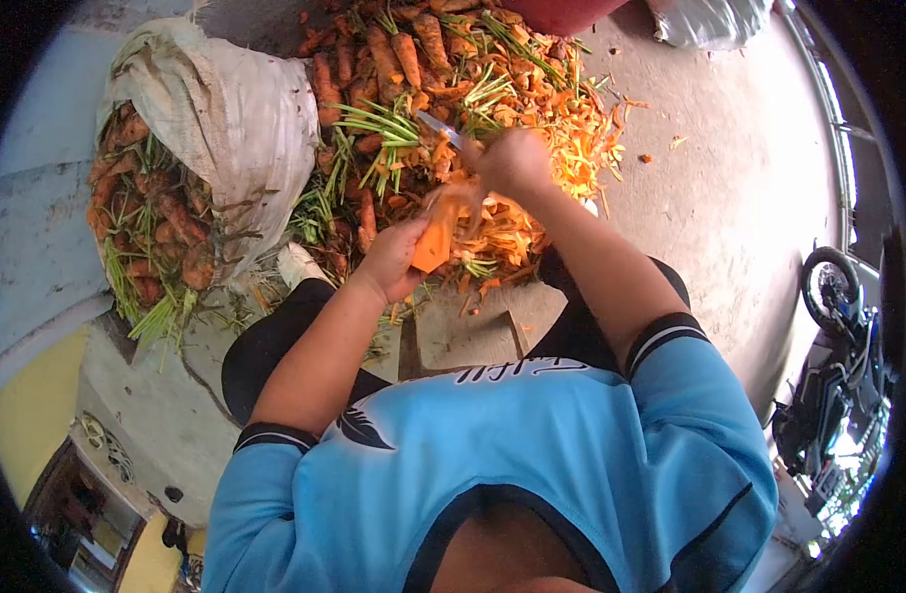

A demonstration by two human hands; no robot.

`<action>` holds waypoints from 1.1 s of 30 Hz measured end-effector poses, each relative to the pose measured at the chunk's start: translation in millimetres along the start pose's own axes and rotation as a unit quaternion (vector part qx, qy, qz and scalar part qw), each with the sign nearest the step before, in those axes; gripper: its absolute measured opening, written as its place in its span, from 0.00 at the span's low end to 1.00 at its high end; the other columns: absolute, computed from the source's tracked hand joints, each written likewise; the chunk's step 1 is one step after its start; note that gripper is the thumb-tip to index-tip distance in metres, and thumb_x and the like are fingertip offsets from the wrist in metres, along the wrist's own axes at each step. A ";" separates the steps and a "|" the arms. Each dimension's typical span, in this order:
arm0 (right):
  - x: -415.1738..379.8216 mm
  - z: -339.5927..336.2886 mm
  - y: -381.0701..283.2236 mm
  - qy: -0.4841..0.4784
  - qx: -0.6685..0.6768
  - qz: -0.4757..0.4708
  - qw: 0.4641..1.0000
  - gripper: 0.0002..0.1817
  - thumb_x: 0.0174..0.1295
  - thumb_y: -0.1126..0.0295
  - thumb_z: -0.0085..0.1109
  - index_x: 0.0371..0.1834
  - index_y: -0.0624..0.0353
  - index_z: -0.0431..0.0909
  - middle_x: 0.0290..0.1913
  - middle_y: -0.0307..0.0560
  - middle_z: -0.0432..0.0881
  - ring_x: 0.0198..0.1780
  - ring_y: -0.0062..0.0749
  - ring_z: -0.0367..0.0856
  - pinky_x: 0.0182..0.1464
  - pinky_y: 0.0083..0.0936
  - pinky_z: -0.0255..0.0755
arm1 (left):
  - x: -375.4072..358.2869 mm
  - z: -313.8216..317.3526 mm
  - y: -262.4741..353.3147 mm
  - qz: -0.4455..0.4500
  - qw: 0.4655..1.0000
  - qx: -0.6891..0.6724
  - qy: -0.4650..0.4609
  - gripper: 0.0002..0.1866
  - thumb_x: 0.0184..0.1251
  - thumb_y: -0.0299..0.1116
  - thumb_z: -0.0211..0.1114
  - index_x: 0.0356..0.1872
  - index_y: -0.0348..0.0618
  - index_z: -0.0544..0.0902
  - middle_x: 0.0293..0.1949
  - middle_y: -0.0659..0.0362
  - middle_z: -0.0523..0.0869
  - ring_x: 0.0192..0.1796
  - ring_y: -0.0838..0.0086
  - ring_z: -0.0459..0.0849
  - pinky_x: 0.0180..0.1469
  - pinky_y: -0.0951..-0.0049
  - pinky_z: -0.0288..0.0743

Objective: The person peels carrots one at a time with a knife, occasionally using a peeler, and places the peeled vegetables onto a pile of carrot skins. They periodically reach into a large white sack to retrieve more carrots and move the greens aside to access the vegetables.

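Note:
My left hand (395, 259) is closed around a carrot (433, 245), whose bright orange, peeled end with flat facets points towards me. The carrot's far part is smeared by motion. Just beyond it and to the right, my right hand (513, 164) grips a knife (440, 129), its pale blade pointing up and left; the handle is hidden in my fingers. Beneath both hands spreads a heap of orange peelings (512, 232). Unpeeled carrots (384, 61) and cut green stalks (379, 126) lie on the far and left side of the heap.
A white woven sack (265, 128) at the left lies open, with dirty carrots (156, 212) and green stems showing in its mouth. Part of a red object (561, 12) and a whitish plastic bag (710, 22) are at the top. A motorbike (836, 366) stands far right on the concrete floor (700, 188).

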State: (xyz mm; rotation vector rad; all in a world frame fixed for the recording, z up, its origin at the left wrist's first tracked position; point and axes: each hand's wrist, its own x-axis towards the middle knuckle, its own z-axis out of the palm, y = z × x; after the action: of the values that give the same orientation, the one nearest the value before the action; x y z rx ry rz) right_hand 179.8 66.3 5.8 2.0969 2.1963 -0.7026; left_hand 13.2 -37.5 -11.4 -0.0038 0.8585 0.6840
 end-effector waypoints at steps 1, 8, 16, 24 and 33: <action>15.5 -1.6 14.1 -0.012 -0.006 0.063 0.998 0.27 0.52 0.45 0.48 0.17 0.60 0.79 0.16 0.51 0.77 0.24 0.41 0.79 0.29 0.34 0.72 | -1.0 -6.4 0.7 -0.007 1.000 0.018 -0.006 0.16 0.68 0.40 0.44 0.49 0.43 0.69 0.42 0.60 0.75 0.44 0.75 0.75 0.44 0.73 0.72; -23.1 -12.9 -27.9 -0.008 -0.017 -0.059 0.998 0.29 0.52 0.42 0.45 0.17 0.59 0.79 0.17 0.51 0.76 0.24 0.45 0.78 0.30 0.35 0.72 | -7.5 6.9 8.9 -0.011 0.999 -0.033 -0.007 0.15 0.64 0.39 0.50 0.49 0.46 0.68 0.38 0.60 0.76 0.38 0.72 0.77 0.37 0.69 0.74; 29.2 -23.8 28.2 -0.053 -0.038 0.076 0.995 0.31 0.52 0.40 0.45 0.20 0.61 0.78 0.21 0.51 0.79 0.25 0.43 0.79 0.29 0.33 0.73 | -2.9 -8.2 -3.2 0.004 1.000 -0.004 0.029 0.17 0.67 0.41 0.47 0.51 0.44 0.68 0.42 0.61 0.75 0.42 0.75 0.76 0.43 0.72 0.72; 12.1 1.0 3.0 -0.084 -0.019 0.052 0.995 0.33 0.53 0.38 0.40 0.23 0.60 0.79 0.23 0.54 0.79 0.31 0.46 0.79 0.35 0.37 0.72 | -1.9 -5.6 0.0 0.028 0.999 0.028 0.004 0.19 0.66 0.43 0.48 0.53 0.44 0.66 0.41 0.59 0.75 0.42 0.73 0.76 0.42 0.71 0.73; 29.9 2.6 29.4 -0.148 0.538 0.297 0.775 0.26 0.55 0.44 0.48 0.26 0.59 0.77 0.21 0.41 0.73 0.23 0.31 0.70 0.27 0.32 0.65 | -11.5 4.1 18.5 0.019 0.999 -0.031 0.020 0.20 0.65 0.46 0.48 0.48 0.40 0.69 0.33 0.54 0.78 0.32 0.68 0.79 0.29 0.73 0.74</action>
State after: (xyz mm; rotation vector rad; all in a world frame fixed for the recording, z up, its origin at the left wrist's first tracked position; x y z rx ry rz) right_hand 204.2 93.4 -15.0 2.5100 0.7952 -2.3158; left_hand 0.4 -28.2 4.2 -0.0572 0.8783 0.7482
